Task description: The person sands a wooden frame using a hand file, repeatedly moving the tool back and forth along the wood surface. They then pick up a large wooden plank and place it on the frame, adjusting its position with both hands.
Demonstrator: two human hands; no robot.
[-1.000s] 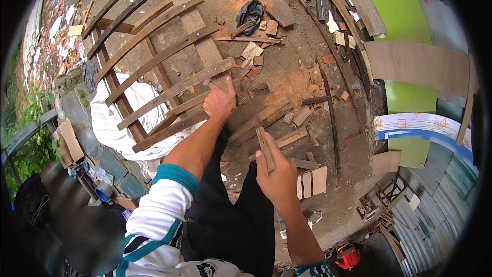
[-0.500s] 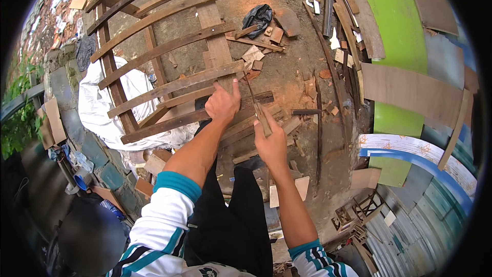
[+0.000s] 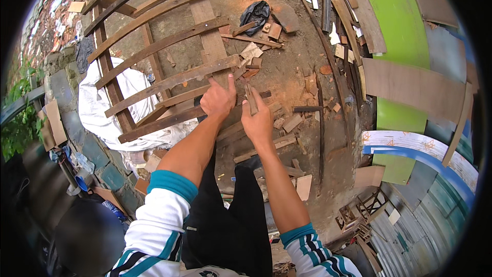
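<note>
A slatted wooden frame (image 3: 169, 75) stretches from the upper left to the middle, its long slats lying across crosspieces. My left hand (image 3: 218, 97) is closed on the near end of its wide crosspiece (image 3: 210, 38), just below the end of a slat, with one digit pointing up. Close beside it on the right, my right hand (image 3: 258, 120) is wrapped round the wooden handle of what looks like a hand saw (image 3: 251, 98). Its thin blade is seen almost edge-on at the crosspiece, so its teeth cannot be made out.
White sheeting (image 3: 97, 107) lies under the frame's left side. Wood offcuts (image 3: 251, 51) and a black plastic bag (image 3: 255, 16) litter the dirt ahead. Long strips (image 3: 328, 46) and a green panel (image 3: 394, 25) lie at the right. A stone edging (image 3: 95, 154) runs along the left.
My right hand has moved up and left with the saw, bringing the handle close to the frame. My left hand has shifted slightly left and stays on the wood.
</note>
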